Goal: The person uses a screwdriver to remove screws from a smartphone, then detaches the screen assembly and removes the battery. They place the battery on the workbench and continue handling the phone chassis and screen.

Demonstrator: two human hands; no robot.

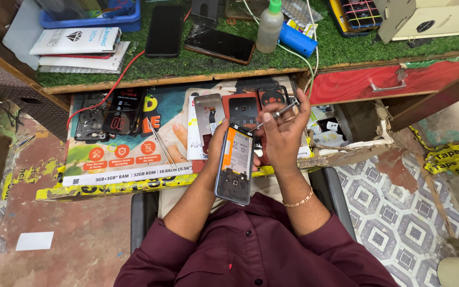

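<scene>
Watching from the head camera, I saw both forearms rise out of maroon sleeves and meet over the printed cardboard sheet (pixel 118 165) that lay across the lap. The left hand (pixel 216 146) came up from below with its wrist bent, and its fingers were wrapped around the back of an opened phone (pixel 235 165), gripping it by the edges and tilting it upright just above the sheet's near edge. That phone was a flat, glossy slab with its rear cover off, showing an orange-and-white battery label and a dark lower frame. The right hand (pixel 282 133) arched over the phone's top corner, a thin gold bracelet (pixel 299 200) on its wrist. Its thumb and fingers were pinched narrowly on slim metal tweezers (pixel 274 115), whose shiny tip touched the phone's upper edge. Beyond the phone, on the sheet's far side, lay a red back cover (pixel 243 109) and a grey one (pixel 208 114). Past the sheet, a green turf-covered bench (pixel 187 61) carried a translucent squeeze bottle (pixel 269 26).
</scene>
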